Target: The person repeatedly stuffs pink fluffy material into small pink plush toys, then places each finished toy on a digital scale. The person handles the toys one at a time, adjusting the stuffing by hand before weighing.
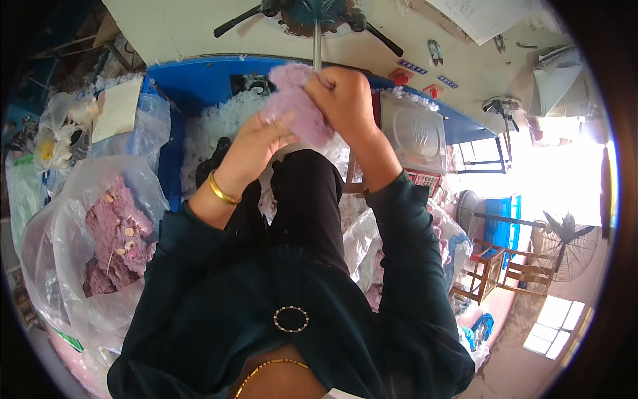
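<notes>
A fluffy pink plush toy piece [298,110] is held up over my lap, below a thin metal tube [317,45]. My right hand [342,100] is closed in a fist on its upper right side, close to the tube's lower end. From the lower left, my left hand [258,145] grips the plush with thumb and fingers. Whether the tube enters the plush is hidden behind the right hand and the fabric.
Black-handled levers [379,38] flank the tube on a pale machine panel. White fluff [229,120] fills a blue-edged trough. At left stands a clear bag of pink plush pieces [119,229]. Red buttons [401,77], small snips [434,52] and a lidded plastic box [413,133] lie right.
</notes>
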`<state>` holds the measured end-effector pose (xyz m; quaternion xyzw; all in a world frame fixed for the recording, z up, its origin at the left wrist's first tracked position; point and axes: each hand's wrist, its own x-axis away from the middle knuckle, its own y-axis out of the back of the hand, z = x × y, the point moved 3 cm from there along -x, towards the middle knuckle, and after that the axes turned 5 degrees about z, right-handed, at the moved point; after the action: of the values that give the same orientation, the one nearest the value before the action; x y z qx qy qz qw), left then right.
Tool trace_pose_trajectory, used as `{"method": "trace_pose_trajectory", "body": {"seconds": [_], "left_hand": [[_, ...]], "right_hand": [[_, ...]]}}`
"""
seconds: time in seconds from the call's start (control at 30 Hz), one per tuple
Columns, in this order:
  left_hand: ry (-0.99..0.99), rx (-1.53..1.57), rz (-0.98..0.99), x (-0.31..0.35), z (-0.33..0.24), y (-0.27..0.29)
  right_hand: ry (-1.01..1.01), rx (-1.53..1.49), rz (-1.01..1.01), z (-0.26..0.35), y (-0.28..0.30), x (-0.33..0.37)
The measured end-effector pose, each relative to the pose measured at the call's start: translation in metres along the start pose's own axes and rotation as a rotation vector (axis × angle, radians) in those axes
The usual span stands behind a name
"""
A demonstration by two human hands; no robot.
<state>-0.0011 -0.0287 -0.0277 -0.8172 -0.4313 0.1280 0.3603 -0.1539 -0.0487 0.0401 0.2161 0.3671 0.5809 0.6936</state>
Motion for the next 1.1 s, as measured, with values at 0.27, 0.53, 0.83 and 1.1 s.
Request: {"method": "trace_pose_trajectory", "body": {"seconds": [0.27,0.53,0.83,1.1], "left_hand": [[-0.063,0.194,-0.089,-0.036,0.012,-0.024],[-0.436,-0.946,-0.059,0.001,0.012,-0.019],[-0.456,-0.496,-0.01,-0.032,0.002,-0.015],[-0.352,-0.347,0.0,-0.036,-0.003,-0.02]], "right_hand": [[-0.082,0.259,-0.231,-0.02,-0.02,-0.056],[-0.076,0.095,0.046,-0.006,-0.008,-0.013],[-0.119,-0.153,0.015,-0.019,-0.016,-0.029],[-0.104,-0.047,-0.071,-0.016,-0.016,-0.031]]}}
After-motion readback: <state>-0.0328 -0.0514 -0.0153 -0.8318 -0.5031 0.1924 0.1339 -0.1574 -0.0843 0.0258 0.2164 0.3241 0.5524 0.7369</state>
